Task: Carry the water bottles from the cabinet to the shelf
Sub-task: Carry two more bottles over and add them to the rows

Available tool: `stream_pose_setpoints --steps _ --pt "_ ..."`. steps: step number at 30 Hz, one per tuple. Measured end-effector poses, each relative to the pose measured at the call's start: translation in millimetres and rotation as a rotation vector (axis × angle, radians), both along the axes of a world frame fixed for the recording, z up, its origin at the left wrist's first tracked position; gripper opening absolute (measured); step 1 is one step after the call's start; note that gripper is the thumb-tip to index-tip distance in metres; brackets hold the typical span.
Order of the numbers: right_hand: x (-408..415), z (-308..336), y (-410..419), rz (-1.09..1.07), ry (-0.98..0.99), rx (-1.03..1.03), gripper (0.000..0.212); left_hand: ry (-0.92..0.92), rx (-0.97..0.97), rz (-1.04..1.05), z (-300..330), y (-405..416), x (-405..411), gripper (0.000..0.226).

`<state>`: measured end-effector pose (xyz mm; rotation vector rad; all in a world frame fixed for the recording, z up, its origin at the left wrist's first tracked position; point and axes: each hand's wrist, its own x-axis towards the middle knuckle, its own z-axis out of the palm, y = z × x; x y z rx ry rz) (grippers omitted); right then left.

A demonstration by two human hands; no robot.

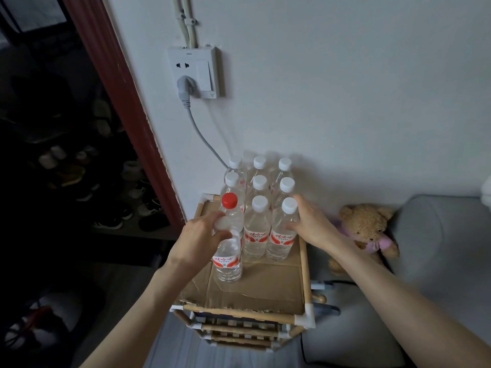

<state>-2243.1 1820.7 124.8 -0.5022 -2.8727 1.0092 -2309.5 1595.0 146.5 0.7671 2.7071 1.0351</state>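
Note:
Several clear water bottles with white caps and red labels stand in rows on the cardboard top of a bamboo shelf (pixel 305 272) against the wall. One bottle in the left row has a red cap (pixel 229 200). My left hand (pixel 199 240) grips the cap and neck of the front left bottle (pixel 228 257), which stands on the cardboard. My right hand (pixel 309 224) rests flat against the side of the front right bottle (pixel 282 232), fingers spread, not wrapped around it.
A wall socket (pixel 195 73) with a grey plug and cable hangs above the bottles. A teddy bear (pixel 368 229) lies right of the shelf beside a grey cushion (pixel 438 248). A dark doorway with shoes (pixel 111 203) opens at left.

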Motion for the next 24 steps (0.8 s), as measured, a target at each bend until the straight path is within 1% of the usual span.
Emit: stream_pose_setpoints --steps 7,16,18,21,24 --pt "2 -4 1 -0.020 0.040 0.055 0.056 0.011 0.011 0.001 0 3 2 0.037" --pt "4 -22 3 -0.112 0.126 -0.087 0.059 0.063 0.110 0.032 -12 2 7 0.043" --pt "10 -29 2 -0.163 0.169 -0.162 0.061 0.053 0.144 0.033 -17 1 8 0.046" --pt "22 -37 -4 -0.233 0.224 -0.356 0.061 0.050 0.196 0.053 -25 -1 11 0.052" --pt "30 -51 -5 -0.268 0.222 -0.490 0.070 -0.007 0.307 0.110 -37 -7 19 0.061"
